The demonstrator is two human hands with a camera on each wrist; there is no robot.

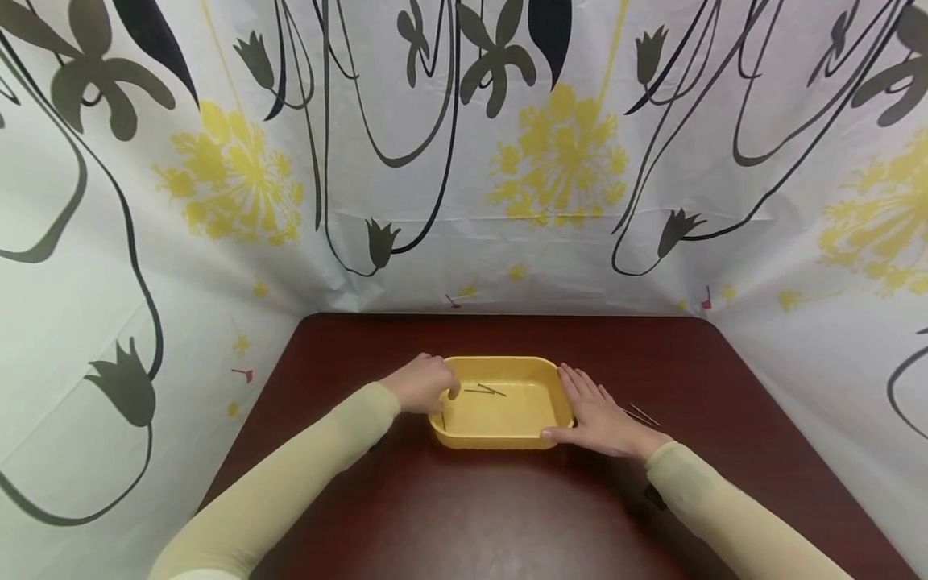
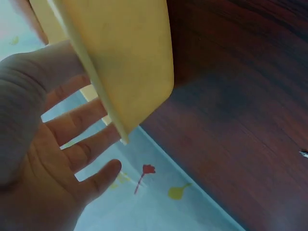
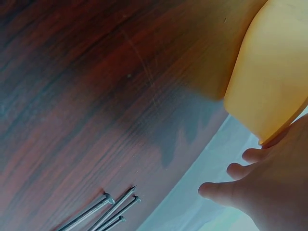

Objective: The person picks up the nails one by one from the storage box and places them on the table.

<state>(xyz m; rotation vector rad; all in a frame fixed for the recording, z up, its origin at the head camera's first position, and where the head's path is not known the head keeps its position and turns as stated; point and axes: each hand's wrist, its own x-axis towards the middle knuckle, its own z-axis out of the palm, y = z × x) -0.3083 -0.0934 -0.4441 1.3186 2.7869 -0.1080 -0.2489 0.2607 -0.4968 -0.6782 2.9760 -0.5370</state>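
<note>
A shallow yellow plastic tray (image 1: 500, 441) sits on the table, with a few thin nails (image 1: 491, 390) lying on its floor. My left hand (image 1: 423, 383) reaches over the tray's left rim, its thumb and index fingertips bent down inside. Right below those fingers shows another thin nail (image 1: 444, 421); I cannot tell whether they pinch it. In the left wrist view the rim hides the fingertips, while the little finger sticks out loosely. My right hand (image 1: 598, 416) rests along the tray's right side, fingers straight and thumb on the front rim.
Several metal nails (image 3: 113, 211) lie on the dark red-brown table (image 1: 493, 515), to the right of my right hand. A white patterned curtain (image 1: 449, 177) with flowers and vines surrounds the table at the back and both sides.
</note>
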